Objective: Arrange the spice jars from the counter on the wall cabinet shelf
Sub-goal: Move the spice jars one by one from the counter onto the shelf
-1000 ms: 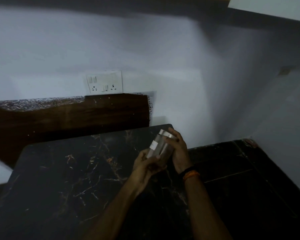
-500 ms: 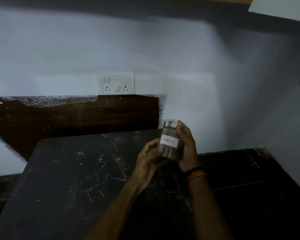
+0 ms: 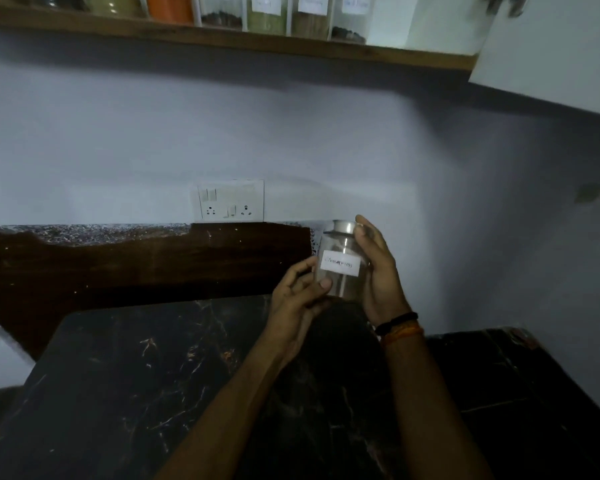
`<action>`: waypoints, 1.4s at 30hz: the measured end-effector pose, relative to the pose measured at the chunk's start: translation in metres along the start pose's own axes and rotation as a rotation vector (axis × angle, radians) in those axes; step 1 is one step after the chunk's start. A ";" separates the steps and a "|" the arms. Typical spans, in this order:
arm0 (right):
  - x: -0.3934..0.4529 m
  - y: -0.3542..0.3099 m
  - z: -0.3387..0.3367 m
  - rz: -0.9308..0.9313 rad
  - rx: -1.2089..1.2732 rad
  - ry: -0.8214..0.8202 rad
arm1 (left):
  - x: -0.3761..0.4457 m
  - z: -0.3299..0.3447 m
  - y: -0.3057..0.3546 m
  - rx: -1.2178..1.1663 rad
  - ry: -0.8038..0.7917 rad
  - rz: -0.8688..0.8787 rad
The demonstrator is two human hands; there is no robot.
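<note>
Both hands grip our jar (image 3: pixel 342 263) upright above the worktop (image 3: pixel 136 375): right hand (image 3: pixel 378 271) wraps its side, left hand (image 3: pixel 297 299) fingers underneath. Shelf (image 3: pixel 222 38) overhead holds other jars (image 3: pixel 284 15).

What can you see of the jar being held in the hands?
The jar is a clear, glass-looking cylinder with a silvery metal lid and a white paper label whose writing is too blurred to read. It is closed, held nearly upright, tilted slightly, above the dark counter. The right hand wraps its right side with a fingertip on the lid; the left hand supports its lower left with the thumb.
</note>
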State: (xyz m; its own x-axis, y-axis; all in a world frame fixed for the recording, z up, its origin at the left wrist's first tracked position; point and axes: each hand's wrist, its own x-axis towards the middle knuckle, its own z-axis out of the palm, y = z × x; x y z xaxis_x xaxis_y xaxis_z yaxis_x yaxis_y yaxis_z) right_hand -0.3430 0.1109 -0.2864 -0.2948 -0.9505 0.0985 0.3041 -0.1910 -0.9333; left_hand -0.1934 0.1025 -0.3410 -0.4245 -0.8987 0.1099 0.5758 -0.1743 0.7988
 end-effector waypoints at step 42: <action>0.161 -0.313 0.062 -0.617 -0.540 -0.060 | 0.207 0.176 0.262 0.749 -0.280 0.406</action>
State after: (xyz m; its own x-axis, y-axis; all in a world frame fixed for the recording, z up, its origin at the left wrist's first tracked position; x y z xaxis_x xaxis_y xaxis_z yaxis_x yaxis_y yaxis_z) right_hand -0.4294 0.0022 0.0436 -0.2130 -0.7278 0.6519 -0.3787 -0.5536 -0.7417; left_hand -0.2535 -0.0583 -0.0046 -0.4987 -0.6858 0.5301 0.1536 0.5320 0.8327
